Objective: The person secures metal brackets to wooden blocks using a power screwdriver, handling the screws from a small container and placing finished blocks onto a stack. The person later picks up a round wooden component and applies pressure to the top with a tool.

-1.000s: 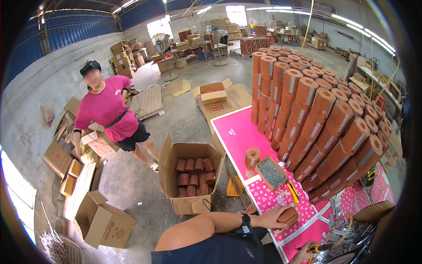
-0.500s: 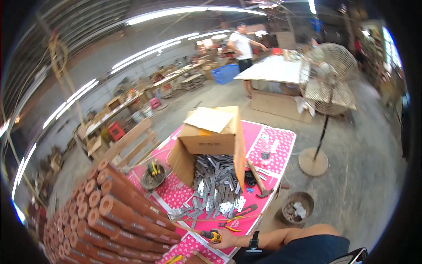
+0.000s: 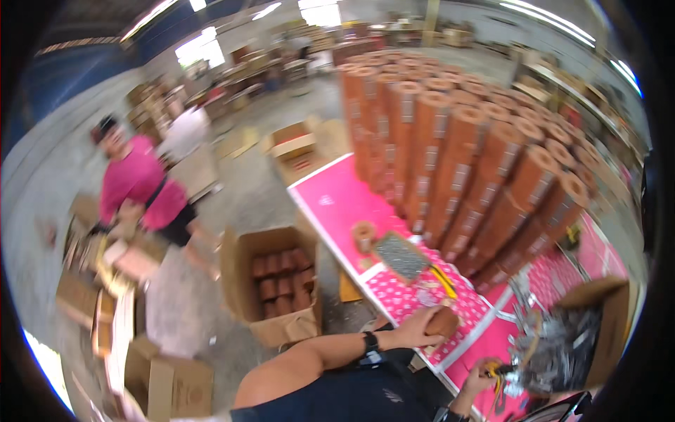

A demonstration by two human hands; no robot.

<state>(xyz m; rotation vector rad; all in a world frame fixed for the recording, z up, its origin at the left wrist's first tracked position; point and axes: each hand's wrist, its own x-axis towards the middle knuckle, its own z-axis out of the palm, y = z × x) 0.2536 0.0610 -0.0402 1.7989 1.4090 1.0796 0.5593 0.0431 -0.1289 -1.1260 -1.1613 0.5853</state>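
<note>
My left hand (image 3: 420, 328) is closed on a reddish-brown cylinder (image 3: 442, 322) at the pink table's near edge. Farther right, my right hand (image 3: 477, 381) is wrapped round a yellow-and-black power screwdriver (image 3: 498, 369), partly blurred. Beyond my left hand lie a yellow-handled tool (image 3: 444, 280) and a tray of small grey metal parts (image 3: 401, 256), with a short ring-shaped brown piece (image 3: 363, 236) beside it. Tall stacked reddish-brown hollow cylinders (image 3: 450, 155), with metal strips on their sides, stand across the table. A heap of flat metal pieces (image 3: 559, 348) spills from a carton near my right hand.
An open carton (image 3: 271, 320) holding brown cylinders stands on the floor left of the table (image 3: 337, 190). A person in a pink shirt (image 3: 137, 183) bends over boxes at the far left. Another open carton (image 3: 179, 387) sits at the lower left.
The view has swung left, bringing the pink-shirted person and the floor carton into sight. My left hand with the cylinder now shows. The power screwdriver stays in my right hand.
</note>
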